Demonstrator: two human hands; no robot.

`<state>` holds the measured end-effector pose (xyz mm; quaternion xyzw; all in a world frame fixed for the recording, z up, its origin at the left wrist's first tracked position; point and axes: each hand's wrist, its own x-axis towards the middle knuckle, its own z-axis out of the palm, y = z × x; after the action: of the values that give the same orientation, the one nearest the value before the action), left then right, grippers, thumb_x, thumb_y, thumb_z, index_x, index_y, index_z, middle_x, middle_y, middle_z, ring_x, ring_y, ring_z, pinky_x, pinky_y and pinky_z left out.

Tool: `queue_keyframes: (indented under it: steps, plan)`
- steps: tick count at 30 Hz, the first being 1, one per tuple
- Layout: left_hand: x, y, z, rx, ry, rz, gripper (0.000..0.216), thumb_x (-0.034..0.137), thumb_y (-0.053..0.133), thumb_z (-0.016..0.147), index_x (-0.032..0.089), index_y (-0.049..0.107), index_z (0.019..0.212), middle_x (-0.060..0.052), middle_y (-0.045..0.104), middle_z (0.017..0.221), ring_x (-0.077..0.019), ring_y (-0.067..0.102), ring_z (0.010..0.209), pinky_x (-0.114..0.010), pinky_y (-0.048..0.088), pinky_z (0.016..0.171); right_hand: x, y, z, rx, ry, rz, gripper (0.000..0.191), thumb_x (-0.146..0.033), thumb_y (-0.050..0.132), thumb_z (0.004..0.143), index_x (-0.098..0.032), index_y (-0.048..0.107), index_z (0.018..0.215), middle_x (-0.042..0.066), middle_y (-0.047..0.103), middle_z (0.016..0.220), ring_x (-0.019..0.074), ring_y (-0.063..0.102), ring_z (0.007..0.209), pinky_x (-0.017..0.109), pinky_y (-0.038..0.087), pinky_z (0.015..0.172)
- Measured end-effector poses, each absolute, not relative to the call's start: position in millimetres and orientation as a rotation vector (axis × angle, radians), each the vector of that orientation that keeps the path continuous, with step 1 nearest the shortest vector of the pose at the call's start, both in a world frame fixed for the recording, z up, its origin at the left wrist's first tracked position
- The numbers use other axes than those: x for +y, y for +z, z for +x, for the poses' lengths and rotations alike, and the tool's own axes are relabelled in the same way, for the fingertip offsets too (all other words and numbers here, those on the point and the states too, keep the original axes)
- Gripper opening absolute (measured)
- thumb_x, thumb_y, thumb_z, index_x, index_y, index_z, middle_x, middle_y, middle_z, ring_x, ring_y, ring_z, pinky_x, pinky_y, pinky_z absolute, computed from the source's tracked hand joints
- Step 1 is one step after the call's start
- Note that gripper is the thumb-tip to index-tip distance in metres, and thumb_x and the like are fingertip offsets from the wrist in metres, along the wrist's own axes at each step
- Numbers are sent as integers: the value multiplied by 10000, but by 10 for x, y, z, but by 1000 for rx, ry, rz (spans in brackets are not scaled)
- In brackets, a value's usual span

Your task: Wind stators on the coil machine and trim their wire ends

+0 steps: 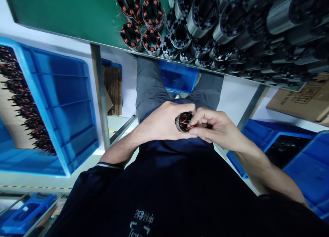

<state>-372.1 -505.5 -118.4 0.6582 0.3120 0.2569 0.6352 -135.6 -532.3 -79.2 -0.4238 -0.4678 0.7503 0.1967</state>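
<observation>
I look steeply down at my own lap. My left hand [161, 122] is wrapped round a small metal stator [183, 121] with copper windings, held over my thighs. My right hand [212, 125] pinches at the stator's open end with its fingertips, on the copper wire there. Both hands are closed. On the green bench top [64, 14] ahead stand several wound stators [141, 23] with copper coils and, to their right, several bare black-and-steel stator cores [218, 21].
A large blue crate [61, 103] at my left holds rows of dark wound parts. More blue crates [303, 154] sit at my right, one with black parts. A cardboard box [305, 98] lies under the bench. Steel bench legs [101, 96] flank my knees.
</observation>
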Motion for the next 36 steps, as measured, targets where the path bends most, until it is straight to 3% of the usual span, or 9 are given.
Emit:
queue_keyframes:
  steps: [4, 7, 12, 16, 20, 23, 27, 32, 36]
  plan:
    - [-4999, -1371, -3733, 695, 418, 1558, 243, 200, 853, 869, 221, 612, 890, 57, 680, 778, -107, 580, 670, -269, 385, 653, -5377, -965, -1335, -1402, 2076, -1333, 203, -389, 848, 1101, -217, 749, 1059, -91, 637, 659, 77, 585, 547, 227, 439, 587]
    - [-4923, -1576, -3724, 619, 339, 1497, 168, 140, 796, 825, 203, 693, 942, 30, 731, 826, -127, 628, 717, -275, 417, 691, -5389, -1114, -1301, -1265, 2113, -1339, 332, -519, 836, 1110, -238, 692, 1006, -71, 653, 640, 92, 563, 513, 247, 426, 553]
    - [-4773, -2299, -3668, 456, 450, 1260, 234, 312, 934, 830, 194, 766, 942, -37, 782, 920, -178, 696, 833, -313, 545, 839, -5293, -1434, -1189, -1013, 1883, -1458, 532, -739, 858, 1031, -280, 599, 959, -89, 568, 612, 93, 417, 446, 263, 289, 455]
    - [-4725, -3032, -3597, 1067, 589, 1108, 401, 367, 993, 591, 219, 724, 849, -12, 682, 833, -187, 589, 775, -361, 533, 812, -5168, -1791, -1066, -1345, 1614, -1626, 539, -797, 784, 1055, -294, 599, 1000, -54, 650, 705, 129, 555, 549, 292, 431, 563]
    - [-4699, -3381, -3548, 1305, 740, 958, 467, 457, 959, 625, 257, 615, 870, 4, 612, 848, -177, 571, 738, -365, 537, 745, -5006, -2312, -986, -1750, 1331, -1826, 337, -622, 703, 1143, -292, 675, 1080, 4, 726, 801, 203, 663, 735, 388, 595, 831]
    - [-4697, -3338, -3552, 1319, 851, 817, 526, 467, 1027, 612, 265, 627, 888, 27, 634, 768, -162, 598, 641, -340, 533, 639, -4836, -2718, -1017, -1951, 1193, -1957, 214, -450, 689, 1137, -271, 756, 1233, 82, 787, 956, 294, 738, 938, 508, 631, 1020]
    - [-4756, -3118, -3624, 1280, 936, 710, 653, 536, 1127, 579, 260, 637, 911, 58, 625, 717, -130, 599, 585, -316, 587, 653, -4571, -3052, -1152, -2161, 1206, -2157, 379, -274, 631, 1119, -198, 738, 1474, 192, 817, 1255, 404, 765, 1247, 643, 584, 1201]
    - [-4906, -2775, -3820, 1139, 970, 572, 696, 538, 1157, 615, 272, 734, 1099, 26, 709, 870, -139, 696, 746, -299, 661, 812, -4301, -3153, -1260, -2274, 1339, -2323, 669, -174, 567, 1096, -72, 536, 1756, 301, 739, 1536, 475, 715, 1474, 664, 553, 1266]
    - [-5025, -2491, -3964, 970, 977, 496, 676, 619, 1069, 762, 267, 807, 1276, -55, 821, 1148, -186, 808, 976, -340, 708, 1014, -4227, -3079, -1253, -2242, 1347, -2411, 702, -251, 617, 1092, -59, 537, 1762, 311, 722, 1575, 499, 703, 1494, 677, 543, 1275]
